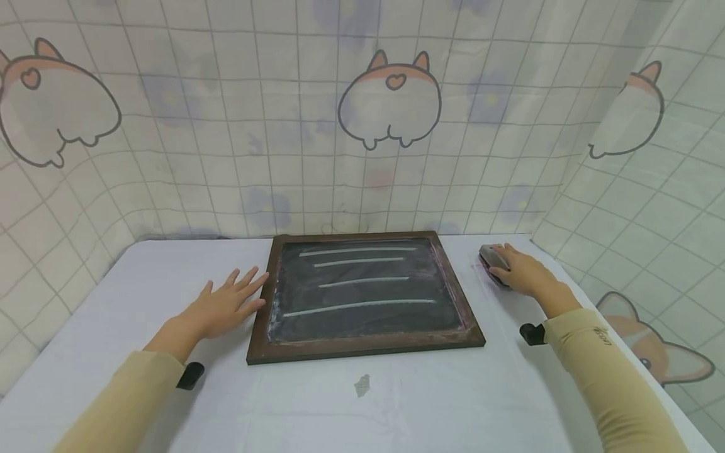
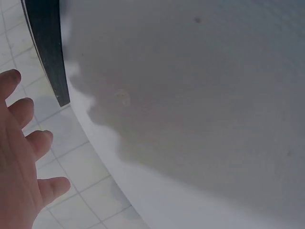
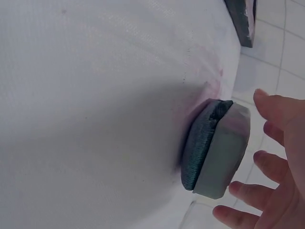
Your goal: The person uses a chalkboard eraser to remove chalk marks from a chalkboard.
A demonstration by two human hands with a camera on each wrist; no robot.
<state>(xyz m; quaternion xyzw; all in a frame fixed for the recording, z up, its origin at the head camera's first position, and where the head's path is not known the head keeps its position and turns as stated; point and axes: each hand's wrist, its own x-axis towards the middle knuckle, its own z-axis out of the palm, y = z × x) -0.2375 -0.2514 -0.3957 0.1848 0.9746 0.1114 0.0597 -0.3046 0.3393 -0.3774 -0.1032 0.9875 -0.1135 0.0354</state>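
A small chalkboard (image 1: 362, 283) in a brown wooden frame lies on the white table, with several roughly level white chalk lines across it. My left hand (image 1: 226, 308) hovers by its left edge, fingers spread, fingertips overlapping the frame in the head view. In the left wrist view the same hand (image 2: 19, 148) holds nothing. To the right of the board, a grey chalkboard eraser (image 3: 221, 152) with a dark ribbed felt pad rests on the cloth. My right hand (image 1: 523, 270) reaches over it, and the right wrist view shows the fingers (image 3: 271, 167) spread and slightly bent just off its back.
Pink chalk dust (image 3: 212, 86) marks the cloth beside the eraser. A greyish patch (image 1: 362, 385) is on the table in front of the board. A tile-patterned curtain (image 1: 391, 170) with corgi drawings closes off the back and both sides.
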